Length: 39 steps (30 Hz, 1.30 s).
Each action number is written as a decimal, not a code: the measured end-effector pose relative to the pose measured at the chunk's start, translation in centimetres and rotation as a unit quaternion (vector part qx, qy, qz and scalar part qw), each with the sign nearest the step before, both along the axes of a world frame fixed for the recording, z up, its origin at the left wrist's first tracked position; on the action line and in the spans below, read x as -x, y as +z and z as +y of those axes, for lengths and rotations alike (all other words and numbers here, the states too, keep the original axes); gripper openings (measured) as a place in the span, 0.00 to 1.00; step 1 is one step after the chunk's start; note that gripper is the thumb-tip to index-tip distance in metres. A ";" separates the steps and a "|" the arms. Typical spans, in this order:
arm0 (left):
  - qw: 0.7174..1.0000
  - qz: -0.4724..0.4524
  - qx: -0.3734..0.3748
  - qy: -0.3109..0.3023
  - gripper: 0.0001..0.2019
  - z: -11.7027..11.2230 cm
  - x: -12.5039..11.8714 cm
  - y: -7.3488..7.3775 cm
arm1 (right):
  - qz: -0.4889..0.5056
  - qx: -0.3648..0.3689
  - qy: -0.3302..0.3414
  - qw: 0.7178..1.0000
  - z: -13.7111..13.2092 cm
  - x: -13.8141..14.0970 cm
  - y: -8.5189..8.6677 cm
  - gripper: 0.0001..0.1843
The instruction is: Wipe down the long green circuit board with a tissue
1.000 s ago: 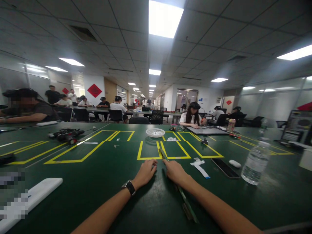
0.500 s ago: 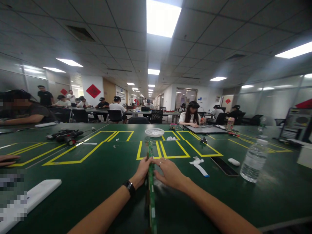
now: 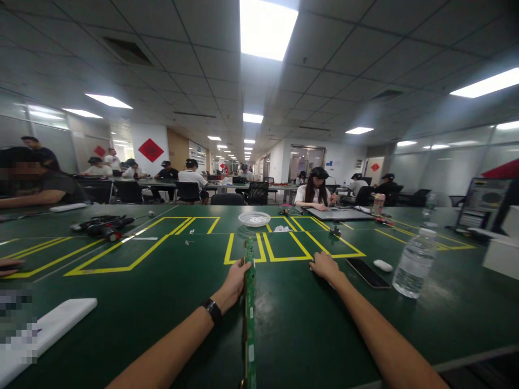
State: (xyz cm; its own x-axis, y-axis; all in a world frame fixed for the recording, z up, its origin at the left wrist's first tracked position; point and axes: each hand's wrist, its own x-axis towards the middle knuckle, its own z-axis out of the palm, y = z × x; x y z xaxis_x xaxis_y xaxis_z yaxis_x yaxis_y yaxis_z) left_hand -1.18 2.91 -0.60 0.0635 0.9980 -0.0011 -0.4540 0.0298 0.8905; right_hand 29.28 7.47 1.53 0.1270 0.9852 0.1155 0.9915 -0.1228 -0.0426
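Observation:
A long, narrow green circuit board (image 3: 250, 313) stands on edge, running from the bottom of the view toward the middle of the table. My left hand (image 3: 235, 280), with a dark watch band on its wrist, is closed around the board near its far end, thumb at the top edge. Off to the right, my right hand (image 3: 325, 266) is low over the tabletop with its fingers curled down. Its fingertips are partly hidden, and whatever is under or in them does not show. A black phone (image 3: 368, 273) lies just right of this hand.
A water bottle (image 3: 414, 263) and a white earbud case (image 3: 383, 265) are on the right. A white basket (image 3: 254, 219) sits ahead, near white scraps (image 3: 282, 229). Black tools (image 3: 103, 226) lie at left, a white slab (image 3: 52, 335) nearer. Other people sit around.
My right hand has left the circuit board and moved right, to where white ribbon cables lay; they are now hidden. My left hand keeps its grip. The view has shifted slightly.

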 end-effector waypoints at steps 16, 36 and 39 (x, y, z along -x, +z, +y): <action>0.993 0.119 -0.016 0.011 0.18 -1.3 -0.4 0.4 | 0.040 -0.002 -0.024 0.999 0.2 0.0 -0.2 0.23; 0.975 0.196 -0.100 -0.010 0.18 -2.6 -1.3 0.3 | 0.580 0.170 0.293 0.741 -5.3 11.8 0.0 0.17; 0.975 0.200 -0.090 -0.022 0.19 -2.7 -1.2 0.2 | 0.593 0.170 0.287 0.733 -5.4 11.9 -0.1 0.17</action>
